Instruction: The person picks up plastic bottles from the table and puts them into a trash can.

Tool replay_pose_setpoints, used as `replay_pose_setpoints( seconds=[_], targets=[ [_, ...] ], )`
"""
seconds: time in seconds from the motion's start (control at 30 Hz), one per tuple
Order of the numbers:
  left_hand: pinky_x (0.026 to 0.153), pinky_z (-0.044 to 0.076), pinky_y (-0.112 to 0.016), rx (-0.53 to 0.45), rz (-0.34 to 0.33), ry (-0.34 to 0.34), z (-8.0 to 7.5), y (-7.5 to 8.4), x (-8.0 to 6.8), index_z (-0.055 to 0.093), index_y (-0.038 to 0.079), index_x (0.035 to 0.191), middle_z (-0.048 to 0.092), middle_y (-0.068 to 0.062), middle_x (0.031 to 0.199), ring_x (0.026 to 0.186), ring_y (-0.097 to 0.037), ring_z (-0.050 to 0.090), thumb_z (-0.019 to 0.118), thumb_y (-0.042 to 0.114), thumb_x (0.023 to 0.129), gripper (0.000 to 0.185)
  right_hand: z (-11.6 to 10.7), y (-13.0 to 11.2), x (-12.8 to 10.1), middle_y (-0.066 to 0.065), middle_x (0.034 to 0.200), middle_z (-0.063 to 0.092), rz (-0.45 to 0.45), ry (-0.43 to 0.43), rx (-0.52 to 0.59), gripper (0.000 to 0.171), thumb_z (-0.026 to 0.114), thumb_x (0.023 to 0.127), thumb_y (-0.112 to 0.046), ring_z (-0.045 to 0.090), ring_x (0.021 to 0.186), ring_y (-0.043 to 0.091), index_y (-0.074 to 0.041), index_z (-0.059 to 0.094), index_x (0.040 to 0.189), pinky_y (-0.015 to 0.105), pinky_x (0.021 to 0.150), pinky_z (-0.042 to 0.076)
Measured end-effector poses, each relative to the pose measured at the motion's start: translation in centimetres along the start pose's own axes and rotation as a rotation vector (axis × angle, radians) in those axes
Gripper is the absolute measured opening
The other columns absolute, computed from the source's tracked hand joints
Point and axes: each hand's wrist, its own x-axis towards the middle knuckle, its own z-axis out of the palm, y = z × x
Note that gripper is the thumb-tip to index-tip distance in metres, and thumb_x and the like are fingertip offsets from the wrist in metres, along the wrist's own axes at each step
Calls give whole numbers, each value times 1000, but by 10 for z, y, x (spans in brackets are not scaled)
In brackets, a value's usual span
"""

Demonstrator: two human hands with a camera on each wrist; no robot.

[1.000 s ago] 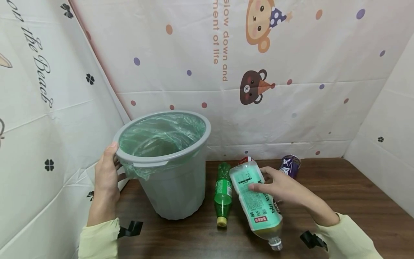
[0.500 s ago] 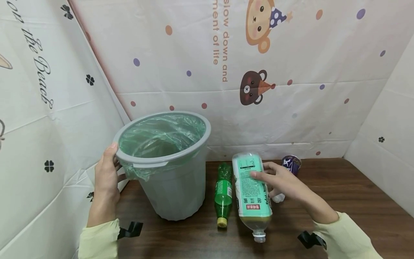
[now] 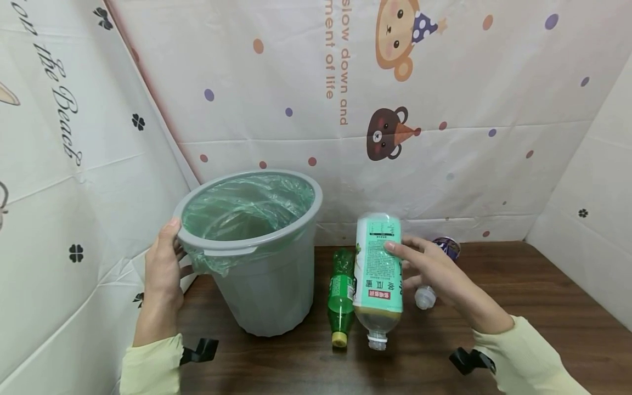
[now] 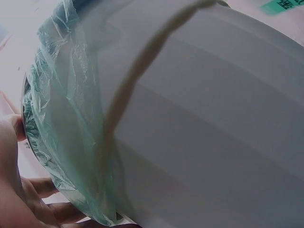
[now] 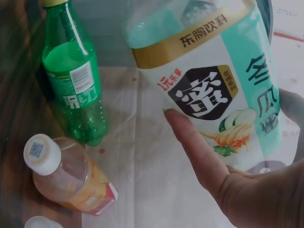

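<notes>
My left hand (image 3: 163, 266) grips the left rim of a grey trash bin (image 3: 266, 291), lined with a green plastic bag (image 3: 247, 206). In my right hand (image 3: 436, 269) is a large clear drink bottle (image 3: 377, 269) with a mint-green label, its neck pointing down and towards me. Thumb and fingers lie on either side of the label. In the head view the bottle overlaps the side of a green soda bottle (image 3: 340, 307) with a yellow cap, which lies on the table. From the right wrist an orange-labelled bottle (image 5: 88, 187) with a white cap shows; the large bottle mostly hides it in the head view.
A purple can (image 3: 448, 248) stands at the back, partly behind my right hand. Near that hand a clear, rounded bottle end (image 3: 425, 297) pokes out over the brown wooden table (image 3: 474, 307). Printed cloth walls (image 3: 276, 82) rise behind and at both sides.
The large bottle has risen and swung from a slant to nearly straight, its neck moving left. My right hand has shifted slightly up and left with it. My left hand and the bin stay put.
</notes>
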Motion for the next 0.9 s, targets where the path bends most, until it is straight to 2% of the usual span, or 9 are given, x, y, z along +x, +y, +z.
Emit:
replay_pose_setpoints(
  seconds=[0.33,0.6,0.9],
  targets=[
    [70,54,-28,-1,1,2,0,0,0,69,21,125,74,4,110,106,-16,64,52,57,107,44,1,-14,3,18,122,68,-22,0,129,75,58,110,-42,76,100,28,9,29,157,50,83,62],
    [70,54,-28,-15,-2,2,0,0,0,69,20,125,74,3,109,104,-16,64,53,56,107,44,2,-23,6,16,124,68,-82,10,155,73,54,111,-41,74,106,22,14,29,154,47,84,62],
    [69,53,-28,-11,3,5,0,0,0,69,21,125,74,3,108,103,-15,63,52,57,107,44,4,-39,12,14,127,66,-124,-14,180,73,53,112,-43,74,107,22,11,31,154,47,86,61]
  ],
)
